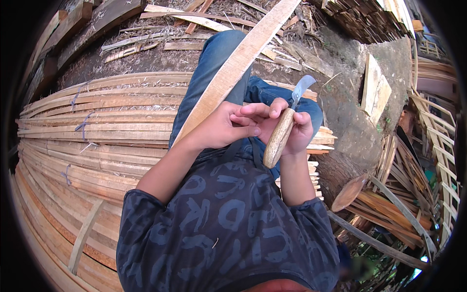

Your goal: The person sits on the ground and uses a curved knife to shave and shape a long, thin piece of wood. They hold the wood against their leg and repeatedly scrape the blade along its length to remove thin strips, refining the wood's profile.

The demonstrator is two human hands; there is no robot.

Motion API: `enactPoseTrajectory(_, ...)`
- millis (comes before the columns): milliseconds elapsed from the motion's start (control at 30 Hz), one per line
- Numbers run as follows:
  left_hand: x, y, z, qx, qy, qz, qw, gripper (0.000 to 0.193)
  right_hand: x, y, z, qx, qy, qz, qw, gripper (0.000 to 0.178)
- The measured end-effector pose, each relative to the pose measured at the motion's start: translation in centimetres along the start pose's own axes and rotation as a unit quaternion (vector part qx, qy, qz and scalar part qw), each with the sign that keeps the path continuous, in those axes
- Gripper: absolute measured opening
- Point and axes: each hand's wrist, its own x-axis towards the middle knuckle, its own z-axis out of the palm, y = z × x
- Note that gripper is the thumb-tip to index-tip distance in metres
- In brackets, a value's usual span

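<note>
My right hand (296,135) holds a hooked knife with a pale wooden handle (278,141). Its handle lies across my fingers and thumb, its butt toward my body, and the curved metal blade (304,86) points away and up to the right. My left hand (224,125) is close beside it, palm turned inward, thumb and fingers apart and the fingertips near my right palm; I see nothing held in it. A long thin wooden board (238,61) slants over my jeans-clad leg (214,51) and passes behind my left forearm.
Bundles of long wooden strips (107,129), tied with bluish cord, lie on the left. A cut log (349,192) and scrap slats (389,214) are at the right. Stacked wood (367,22) stands far right, heavy beams (99,31) far left. Shavings litter the ground.
</note>
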Motion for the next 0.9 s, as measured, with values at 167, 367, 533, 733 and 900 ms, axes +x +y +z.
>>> enactPoseTrajectory(167,-0.4,-0.2,-0.2,0.051,-0.025,0.02,0.998,0.02,-0.5,-0.2,0.4,-0.027,0.005,0.026,0.999,0.048)
enactPoseTrajectory(367,-0.9,-0.9,0.1,0.178,0.008,-0.001,0.984,0.033,-0.1,-0.4,2.4,-0.179,0.068,0.134,0.972,0.044)
enactPoseTrajectory(533,-2.5,0.6,-0.9,0.218,0.032,0.044,0.974,0.053,-0.5,-1.1,2.2,-0.215,0.155,0.09,0.96,0.025)
enactPoseTrajectory(733,-4.3,2.6,-0.6,0.185,-0.091,-0.163,0.965,0.056,-1.1,-0.4,3.0,-0.417,0.228,0.125,0.871,0.022)
enactPoseTrajectory(900,-2.0,1.1,3.5,0.008,-0.035,-0.046,0.998,0.033,-0.7,0.7,3.7,-0.33,0.257,0.104,0.902,0.025)
